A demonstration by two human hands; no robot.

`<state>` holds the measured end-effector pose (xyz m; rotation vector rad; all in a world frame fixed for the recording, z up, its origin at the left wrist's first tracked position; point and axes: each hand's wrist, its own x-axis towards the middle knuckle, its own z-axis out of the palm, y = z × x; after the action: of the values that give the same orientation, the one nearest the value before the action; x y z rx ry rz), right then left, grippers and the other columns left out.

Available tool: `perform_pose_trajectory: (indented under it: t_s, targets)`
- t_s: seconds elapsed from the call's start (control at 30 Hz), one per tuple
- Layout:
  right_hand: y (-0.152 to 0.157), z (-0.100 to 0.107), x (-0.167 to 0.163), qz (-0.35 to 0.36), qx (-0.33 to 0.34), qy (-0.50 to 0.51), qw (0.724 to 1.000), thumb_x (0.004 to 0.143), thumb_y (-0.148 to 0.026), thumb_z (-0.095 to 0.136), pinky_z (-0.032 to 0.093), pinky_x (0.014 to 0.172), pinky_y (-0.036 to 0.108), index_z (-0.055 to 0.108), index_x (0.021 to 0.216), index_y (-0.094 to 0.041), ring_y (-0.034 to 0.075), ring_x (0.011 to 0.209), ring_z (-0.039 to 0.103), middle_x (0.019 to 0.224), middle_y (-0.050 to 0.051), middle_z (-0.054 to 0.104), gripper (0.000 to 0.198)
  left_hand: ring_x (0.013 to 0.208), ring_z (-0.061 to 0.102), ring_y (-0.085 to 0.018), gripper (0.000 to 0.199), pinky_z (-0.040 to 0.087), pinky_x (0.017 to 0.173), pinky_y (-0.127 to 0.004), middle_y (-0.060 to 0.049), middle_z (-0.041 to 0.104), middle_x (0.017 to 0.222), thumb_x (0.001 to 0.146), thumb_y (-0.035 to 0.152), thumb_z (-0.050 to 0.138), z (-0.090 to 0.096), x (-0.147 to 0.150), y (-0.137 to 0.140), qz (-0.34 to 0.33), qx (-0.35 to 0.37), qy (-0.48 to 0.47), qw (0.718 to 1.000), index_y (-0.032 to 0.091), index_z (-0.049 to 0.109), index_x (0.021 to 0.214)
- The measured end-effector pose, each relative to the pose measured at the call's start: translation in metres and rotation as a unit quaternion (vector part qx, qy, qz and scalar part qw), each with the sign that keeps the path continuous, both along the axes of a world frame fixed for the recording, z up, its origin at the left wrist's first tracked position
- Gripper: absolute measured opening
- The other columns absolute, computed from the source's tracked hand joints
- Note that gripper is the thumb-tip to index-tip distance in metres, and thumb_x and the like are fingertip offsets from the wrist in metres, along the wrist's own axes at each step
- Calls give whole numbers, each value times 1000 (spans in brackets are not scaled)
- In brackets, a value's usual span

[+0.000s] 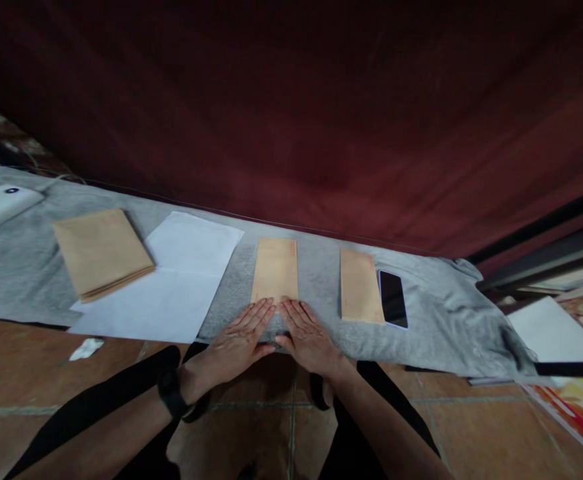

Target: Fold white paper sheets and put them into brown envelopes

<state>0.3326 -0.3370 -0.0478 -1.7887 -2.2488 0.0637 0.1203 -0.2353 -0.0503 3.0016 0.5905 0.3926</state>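
A tan paper envelope [276, 268] lies flat on the grey cloth in front of me, with small red print at its upper right corner. My left hand [244, 338] rests flat with its fingertips on the envelope's near edge. Beside it, my right hand [307, 337] presses its outstretched fingertips on the same edge, thumb apart. Neither hand grips anything. To the right lies another tan envelope [361, 287], touching a dark-screened phone [393, 299]. On the left, a stack of tan envelopes [102, 248] partly covers white paper sheets [191, 267].
The grey cloth [431, 307] covers a long narrow surface backed by a dark red curtain [291, 120]. A white device [1, 208] with a cable sits at the far left. Crumpled white tissue [86, 349] lies on the tiled floor [241, 437]. Papers and a colourful box stand at right.
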Motion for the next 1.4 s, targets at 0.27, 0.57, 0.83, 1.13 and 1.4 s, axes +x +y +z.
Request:
perform_pose_trajectory:
  t_s: [0.27,0.57,0.83,1.13,1.4]
  targets:
    - [-10,-2,8,-26,-14,-22,999,105,-49,40,28,126,45,17,162,-12,24,154,28,166,13,24,72,151,33,-26,75,34,120,-42,-17,34,163,101,52,43,-1,-13,6,-2,20,12,1000,12,22,160]
    - [-16,0,19,-48,-17,-7,999,106,-49,39,28,126,46,25,161,-14,24,152,32,164,12,32,67,151,35,-27,74,35,120,-43,-17,35,162,99,56,43,-7,-24,12,16,13,34,999,12,32,157]
    - [5,12,1,-8,-4,38,999,107,-46,37,28,127,44,28,159,-12,21,154,27,164,11,32,62,125,63,-29,56,47,108,-44,-17,66,136,104,50,34,21,3,22,31,26,33,999,12,64,131]
    - [5,-2,-20,10,10,27,1000,106,-48,42,28,127,44,35,156,-10,22,152,31,161,14,37,63,123,61,-28,53,50,102,-41,-15,66,134,105,45,36,20,16,17,31,31,22,999,13,54,142]
    - [-3,-7,-7,-9,-8,18,1000,104,-46,47,29,127,44,25,160,-12,23,154,25,165,13,28,69,133,56,-31,58,47,108,-45,-19,60,143,104,48,35,7,2,14,36,34,30,998,10,50,146]
